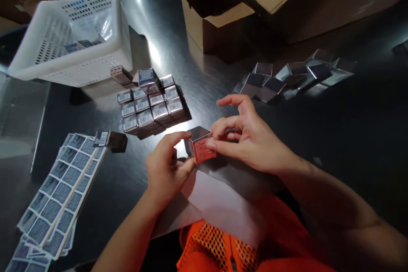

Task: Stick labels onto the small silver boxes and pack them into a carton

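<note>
Smooth, glossy metal tabletop (165,29)

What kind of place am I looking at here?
Probably a packing workstation: a metal-topped table with small boxes grouped in rows, sheets of labels, and open cardboard cartons behind.

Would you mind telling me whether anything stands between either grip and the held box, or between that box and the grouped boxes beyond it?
Nothing visible does: the left grip and right grip both touch the held box, and a strip of metal tabletop shows between it and the grouped boxes.
</note>
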Motion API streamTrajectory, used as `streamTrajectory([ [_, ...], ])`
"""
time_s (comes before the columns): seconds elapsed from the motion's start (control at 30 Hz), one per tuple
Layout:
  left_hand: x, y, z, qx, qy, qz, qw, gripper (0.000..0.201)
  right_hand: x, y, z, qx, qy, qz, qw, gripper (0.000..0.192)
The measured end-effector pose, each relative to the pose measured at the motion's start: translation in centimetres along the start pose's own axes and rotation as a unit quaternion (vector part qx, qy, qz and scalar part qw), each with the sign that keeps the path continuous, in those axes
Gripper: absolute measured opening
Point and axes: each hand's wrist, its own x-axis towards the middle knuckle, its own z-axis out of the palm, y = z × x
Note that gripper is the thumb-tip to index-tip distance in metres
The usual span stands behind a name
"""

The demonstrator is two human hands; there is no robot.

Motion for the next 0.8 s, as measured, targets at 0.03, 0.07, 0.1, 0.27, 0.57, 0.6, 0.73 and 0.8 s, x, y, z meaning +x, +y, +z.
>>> streamTrajectory([
  [0.03,-0.03,0.0,-0.02,0.002,0.0,-0.001,1.0,0.049,0.0,-0.01,-0.01,0.002,-0.003,0.001,1.0,0.049],
  [0.07,-0.06,-0.01,-0.02,0.003,-0.001,-0.003,1.0,0.049,-0.01,-0.01,-0.02,0.006,-0.005,0.0,1.0,0.052],
  [0.1,-0.07,-0.02,-0.02,0.004,-0.001,-0.003,1.0,0.049,-0.02,-0.01,-0.01,0.008,-0.007,0.001,1.0,0.056],
  [0.27,-0.05,-0.01,0.11,0.012,0.006,0.003,1.0,0.046,-0.08,0.11,0.15,0.002,-0.001,-0.005,1.0,0.066],
  [0.57,-0.33,-0.12,0.07,0.034,0.015,0.013,0.999,0.047,-0.06,0.45,0.48,0.001,0.016,-0.023,1.0,0.073],
  [0.6,-0.37,-0.12,0.09,0.033,0.015,0.015,0.999,0.047,-0.09,0.47,0.56,-0.001,0.021,-0.025,0.999,0.074],
  [0.73,-0.41,0.04,0.27,0.018,0.01,0.022,1.0,0.041,-0.12,0.46,0.64,-0.062,0.057,-0.02,0.996,0.071],
  [0.8,-0.32,0.15,0.35,0.01,0.02,0.023,0.999,0.039,0.07,0.48,0.41,-0.109,0.082,-0.018,0.99,0.073],
])
